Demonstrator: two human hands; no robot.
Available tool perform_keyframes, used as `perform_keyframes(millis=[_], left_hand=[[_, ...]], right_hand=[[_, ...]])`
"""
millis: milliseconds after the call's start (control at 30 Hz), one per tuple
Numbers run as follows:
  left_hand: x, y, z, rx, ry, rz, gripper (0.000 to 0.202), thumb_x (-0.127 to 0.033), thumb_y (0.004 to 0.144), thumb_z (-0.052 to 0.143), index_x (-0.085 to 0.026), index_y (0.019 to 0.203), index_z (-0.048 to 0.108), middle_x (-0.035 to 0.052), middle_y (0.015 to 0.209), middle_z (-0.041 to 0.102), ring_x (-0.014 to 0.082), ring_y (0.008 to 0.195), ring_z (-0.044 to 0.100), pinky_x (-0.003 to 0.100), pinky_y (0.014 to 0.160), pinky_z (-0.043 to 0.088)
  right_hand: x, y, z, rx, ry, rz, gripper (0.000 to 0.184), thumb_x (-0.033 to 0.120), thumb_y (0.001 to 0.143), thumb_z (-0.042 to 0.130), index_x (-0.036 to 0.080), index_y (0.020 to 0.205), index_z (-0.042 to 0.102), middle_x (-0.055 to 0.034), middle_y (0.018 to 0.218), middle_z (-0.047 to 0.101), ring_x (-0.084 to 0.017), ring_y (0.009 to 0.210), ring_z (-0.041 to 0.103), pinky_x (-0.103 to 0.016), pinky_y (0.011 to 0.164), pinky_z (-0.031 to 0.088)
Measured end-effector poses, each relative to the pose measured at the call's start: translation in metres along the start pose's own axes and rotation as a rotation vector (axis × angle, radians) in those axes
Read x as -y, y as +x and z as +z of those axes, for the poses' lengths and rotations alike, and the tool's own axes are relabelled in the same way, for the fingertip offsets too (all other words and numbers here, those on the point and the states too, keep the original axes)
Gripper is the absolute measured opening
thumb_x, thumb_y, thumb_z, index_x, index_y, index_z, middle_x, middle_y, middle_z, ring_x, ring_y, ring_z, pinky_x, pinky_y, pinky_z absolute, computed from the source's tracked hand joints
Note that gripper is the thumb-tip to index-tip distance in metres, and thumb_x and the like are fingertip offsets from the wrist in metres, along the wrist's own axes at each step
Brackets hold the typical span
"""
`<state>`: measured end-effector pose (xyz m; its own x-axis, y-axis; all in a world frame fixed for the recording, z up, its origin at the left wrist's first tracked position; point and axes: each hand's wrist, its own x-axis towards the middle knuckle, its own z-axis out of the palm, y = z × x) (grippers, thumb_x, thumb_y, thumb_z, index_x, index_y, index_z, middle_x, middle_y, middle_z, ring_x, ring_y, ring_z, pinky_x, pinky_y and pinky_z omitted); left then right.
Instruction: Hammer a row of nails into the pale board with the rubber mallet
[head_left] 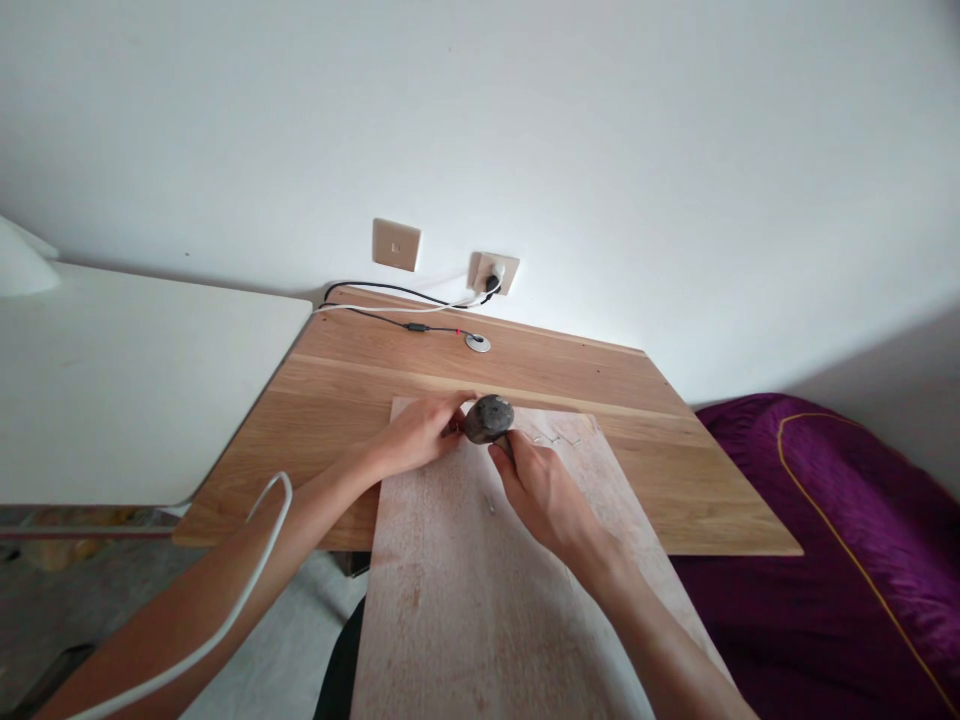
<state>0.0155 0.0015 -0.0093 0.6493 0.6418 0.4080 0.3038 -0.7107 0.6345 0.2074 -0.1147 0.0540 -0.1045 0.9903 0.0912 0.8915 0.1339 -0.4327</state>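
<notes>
A hammer (pixel 489 419) with a thick, dark, round head is in my right hand (pixel 541 484), whose fingers wrap round its handle. Its head hangs over the far part of a pale wooden board (pixel 442 590). Just left of the head, my left hand (pixel 426 432) is bent low over the board, its fingertips drawn together. The hammer head partly covers those fingertips, so what they pinch cannot be made out. Several thin nails (pixel 556 440) lie on the board to the right of the hammer, and a small nail-like piece (pixel 490 505) is nearer to me.
The board rests on a wooden desk (pixel 330 390) against a white wall. Black and white cables (pixel 405 310) run along its back to a wall socket (pixel 507 272). A white table (pixel 142 390) adjoins at left; purple fabric (pixel 817 500) is at right. A white cord (pixel 255 570) crosses my left forearm.
</notes>
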Motion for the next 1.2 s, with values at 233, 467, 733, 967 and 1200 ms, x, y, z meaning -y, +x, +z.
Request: perform_keyframes(millis=[233, 467, 733, 967, 1200], left_hand=[[-0.003, 0.002, -0.001, -0.007, -0.021, 0.012, 0.061, -0.003, 0.084, 0.064, -0.022, 0.142, 0.055, 0.0038, 0.099, 0.077, 0.0209, 0.088, 0.073, 0.031, 0.081, 0.054], [-0.001, 0.001, 0.002, -0.007, -0.008, -0.001, 0.058, -0.005, 0.086, 0.065, -0.021, 0.14, 0.054, 0.0021, 0.094, 0.076, 0.0197, 0.085, 0.073, 0.031, 0.079, 0.054], [-0.016, -0.003, -0.001, -0.06, 0.186, 0.126, 0.035, -0.016, 0.091, 0.067, -0.02, 0.125, 0.057, 0.0094, 0.112, 0.068, 0.0272, 0.107, 0.064, 0.043, 0.094, 0.054], [-0.067, -0.018, -0.001, 0.219, 0.369, 0.506, 0.013, -0.01, 0.096, 0.062, -0.021, 0.103, 0.063, 0.005, 0.101, 0.072, 0.022, 0.098, 0.065, 0.037, 0.09, 0.049], [-0.096, -0.032, 0.01, 0.256, 0.584, 0.596, 0.014, -0.008, 0.094, 0.064, -0.022, 0.093, 0.067, 0.0036, 0.081, 0.072, 0.0227, 0.079, 0.065, 0.038, 0.074, 0.049]], right_hand=[[-0.002, 0.0, 0.0, -0.007, 0.04, -0.004, 0.024, 0.033, 0.107, 0.037, 0.021, 0.096, 0.055, -0.0096, 0.083, 0.075, -0.024, 0.074, 0.073, -0.031, 0.063, 0.043], [-0.004, -0.005, -0.004, -0.005, 0.098, 0.016, 0.022, 0.034, 0.105, 0.039, 0.023, 0.092, 0.053, -0.0073, 0.078, 0.073, -0.023, 0.07, 0.071, -0.031, 0.062, 0.04], [-0.019, -0.04, -0.01, 0.001, 0.107, 0.107, 0.025, 0.039, 0.105, 0.038, 0.024, 0.09, 0.052, -0.0041, 0.069, 0.07, -0.021, 0.059, 0.066, -0.03, 0.057, 0.037], [-0.028, -0.042, -0.002, 0.025, 0.159, 0.139, 0.023, 0.037, 0.106, 0.036, 0.025, 0.093, 0.05, -0.0042, 0.07, 0.07, -0.021, 0.057, 0.063, -0.031, 0.057, 0.039], [-0.027, -0.044, 0.0, -0.005, 0.088, 0.1, 0.025, 0.037, 0.107, 0.033, 0.024, 0.096, 0.051, -0.0071, 0.071, 0.07, -0.024, 0.06, 0.065, -0.032, 0.055, 0.037]])
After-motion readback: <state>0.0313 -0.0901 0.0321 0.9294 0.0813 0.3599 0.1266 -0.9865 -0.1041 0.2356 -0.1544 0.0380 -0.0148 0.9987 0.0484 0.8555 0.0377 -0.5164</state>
